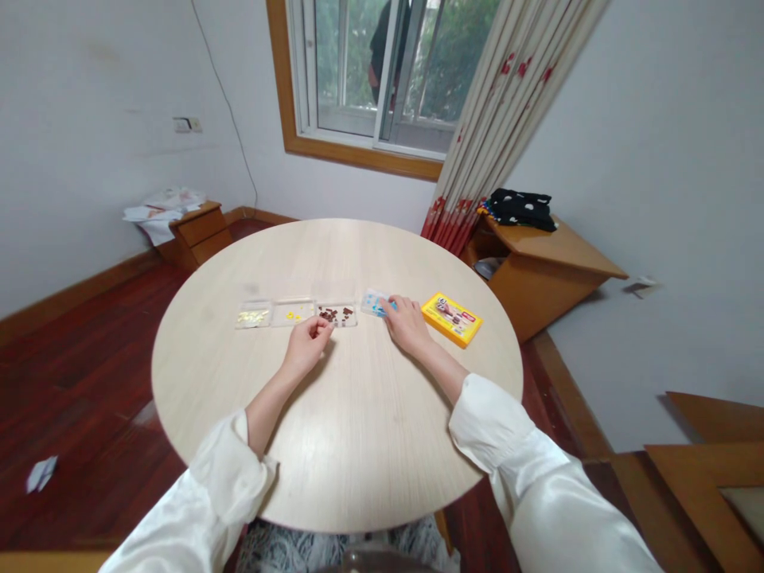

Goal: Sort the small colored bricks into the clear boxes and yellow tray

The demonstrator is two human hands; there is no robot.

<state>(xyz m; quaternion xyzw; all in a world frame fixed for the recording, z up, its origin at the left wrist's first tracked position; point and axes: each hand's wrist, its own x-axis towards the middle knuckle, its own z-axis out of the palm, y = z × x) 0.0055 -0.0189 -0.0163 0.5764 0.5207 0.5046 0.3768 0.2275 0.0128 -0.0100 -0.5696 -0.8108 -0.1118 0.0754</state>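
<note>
My left hand (307, 344) is closed, thumb and fingertips pinched together at the front edge of a clear tray of small brown pieces (337, 313). Whatever may be between those fingertips is too small to make out. My right hand (409, 325) is bent around the right end of another small clear tray (368, 305), which holds blue pieces and sits slightly turned. Its fingers cover part of that tray. Left of the brown pieces lie a clear tray with a few yellow pieces (292, 314) and one with pale yellow pieces (253, 317).
A yellow box (452, 318) with a printed picture lies right of my right hand on the round table (352, 430). Wooden cabinets stand behind it, left (206, 235) and right (555, 270). Beyond the window (382, 79) a person in dark clothes is partly visible.
</note>
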